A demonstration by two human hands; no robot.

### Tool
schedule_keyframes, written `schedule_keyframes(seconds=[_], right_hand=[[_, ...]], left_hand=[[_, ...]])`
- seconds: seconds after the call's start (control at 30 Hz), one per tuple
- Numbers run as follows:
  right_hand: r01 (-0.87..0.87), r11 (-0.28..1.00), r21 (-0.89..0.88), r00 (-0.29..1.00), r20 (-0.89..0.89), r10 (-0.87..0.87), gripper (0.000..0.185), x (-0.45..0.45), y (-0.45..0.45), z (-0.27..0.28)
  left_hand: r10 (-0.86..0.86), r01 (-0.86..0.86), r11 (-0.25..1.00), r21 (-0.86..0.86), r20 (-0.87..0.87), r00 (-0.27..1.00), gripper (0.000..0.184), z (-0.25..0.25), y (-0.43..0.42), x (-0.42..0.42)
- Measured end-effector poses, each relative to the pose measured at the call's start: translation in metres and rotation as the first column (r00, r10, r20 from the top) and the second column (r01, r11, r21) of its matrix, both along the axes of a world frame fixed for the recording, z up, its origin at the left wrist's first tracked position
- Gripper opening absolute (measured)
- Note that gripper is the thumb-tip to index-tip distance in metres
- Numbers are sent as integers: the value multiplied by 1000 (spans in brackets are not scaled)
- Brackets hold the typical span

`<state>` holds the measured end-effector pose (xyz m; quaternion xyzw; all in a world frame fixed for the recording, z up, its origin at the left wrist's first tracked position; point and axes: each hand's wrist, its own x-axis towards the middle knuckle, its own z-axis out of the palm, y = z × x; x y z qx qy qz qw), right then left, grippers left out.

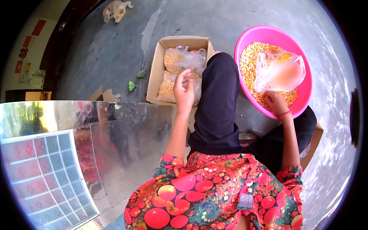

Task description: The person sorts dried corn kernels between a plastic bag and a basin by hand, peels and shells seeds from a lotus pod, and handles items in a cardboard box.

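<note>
My left hand is raised over the right side of a cardboard box, its fingers loosely bent and nothing visible in them. Inside the box are clear plastic bags of yellow corn kernels. On the right, a pink basin holds loose corn kernels. My right hand reaches into its near side, fingers curled down at the kernels, close to the lower edge of a clear plastic bag. What those fingertips pinch is hidden. The bag lies on the kernels, partly blurred.
My knee stands between box and basin. A shiny metal surface borders the left. Green leaf-like pieces lie on the concrete floor, with a cardboard piece nearby. A dog lies at the far left.
</note>
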<state>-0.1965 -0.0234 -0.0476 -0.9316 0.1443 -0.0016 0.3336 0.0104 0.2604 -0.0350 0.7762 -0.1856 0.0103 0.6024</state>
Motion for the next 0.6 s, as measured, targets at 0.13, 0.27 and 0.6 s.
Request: schedule_keyframes(seconds=[0.13,0.27,0.6], right_hand=[[15,1000,24,1000,12,-15,9,3,-1,1],[20,999,50,999,50,-22,9,0,0,1],[72,994,78,997,22,-74,10,5,1,9]], left_hand=[[72,-73,946,316,14,997,37,-81,47,11],[75,-36,880,474,-63,995,40,-114,75,-13],[343,-456,777,434,316,885,35,-144,119,127]])
